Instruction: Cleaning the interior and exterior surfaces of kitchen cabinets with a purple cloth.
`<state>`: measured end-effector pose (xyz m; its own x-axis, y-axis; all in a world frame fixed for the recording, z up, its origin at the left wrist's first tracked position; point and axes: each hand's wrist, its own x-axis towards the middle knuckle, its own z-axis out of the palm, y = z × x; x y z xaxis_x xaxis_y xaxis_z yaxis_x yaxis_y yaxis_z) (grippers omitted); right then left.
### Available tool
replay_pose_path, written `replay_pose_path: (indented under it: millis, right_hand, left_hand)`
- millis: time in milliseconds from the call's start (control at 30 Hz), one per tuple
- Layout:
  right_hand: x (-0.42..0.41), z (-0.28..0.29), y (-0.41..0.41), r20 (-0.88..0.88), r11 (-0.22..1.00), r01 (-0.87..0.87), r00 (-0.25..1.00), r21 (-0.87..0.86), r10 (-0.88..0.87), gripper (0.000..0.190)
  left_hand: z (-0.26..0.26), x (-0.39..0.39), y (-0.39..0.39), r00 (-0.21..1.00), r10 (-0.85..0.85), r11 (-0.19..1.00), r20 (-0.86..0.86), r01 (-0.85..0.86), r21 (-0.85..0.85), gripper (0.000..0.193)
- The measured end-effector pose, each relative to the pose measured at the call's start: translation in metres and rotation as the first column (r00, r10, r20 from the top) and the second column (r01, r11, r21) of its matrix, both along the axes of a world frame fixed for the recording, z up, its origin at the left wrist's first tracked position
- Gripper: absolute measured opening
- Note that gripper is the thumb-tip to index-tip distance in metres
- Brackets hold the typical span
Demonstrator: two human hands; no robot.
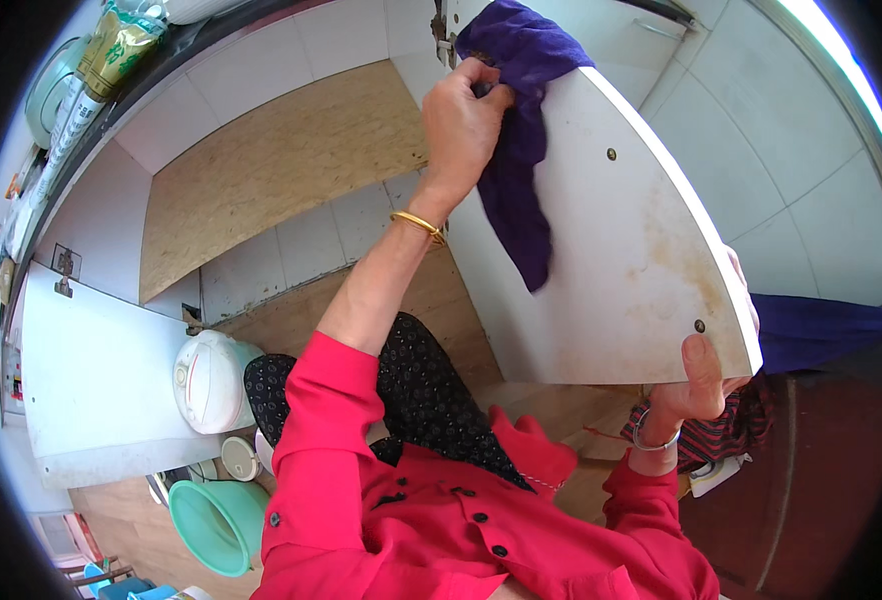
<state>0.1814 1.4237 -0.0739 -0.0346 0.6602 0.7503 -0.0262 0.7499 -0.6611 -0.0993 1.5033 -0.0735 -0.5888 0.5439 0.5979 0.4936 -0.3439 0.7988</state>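
Observation:
My left hand (462, 124) has its fingers bunched around a purple cloth (520, 45). The cloth drapes over the top corner of an open white cabinet door (598, 247), and one end hangs down the door's inner face. Lower right, my right hand (703, 382) grips the door's bottom outer corner, thumb on the inner face and the other fingers mostly hidden behind the edge. Brownish stains (681, 251) mark the door near that edge. Two small round metal fittings (611, 154) sit on the same face.
Ahead lies the open cabinet with a board shelf (291, 157). A second white door (103, 375) stands open at left, beside a white plastic jug (212, 382). A green basin (220, 525) is on the floor. Packets (115, 56) lie on the countertop. Tiled wall (778, 150) is at right.

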Motion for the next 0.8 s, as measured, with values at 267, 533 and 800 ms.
replay_pose_path:
  millis: [267, 533, 800]
  right_hand:
    - [0.010, -0.003, 0.010, 0.090, 0.974, -0.187, 0.980, 0.128, 0.176, 0.067]
    - [0.018, -0.015, 0.015, -0.047, 0.994, -0.113, 0.992, 0.009, 0.113, 0.067]
    - [0.007, -0.005, 0.007, 0.046, 0.987, -0.147, 0.989, 0.071, 0.144, 0.066]
  left_hand:
    - [0.011, 0.046, -0.038, 0.987, -0.150, 0.986, -0.063, 0.154, 0.061, 0.015]
    - [0.014, 0.006, 0.007, 0.994, 0.041, 0.993, -0.106, -0.028, 0.117, 0.020]
    - [0.017, 0.029, -0.020, 0.994, -0.082, 0.993, -0.071, 0.087, 0.079, 0.018]
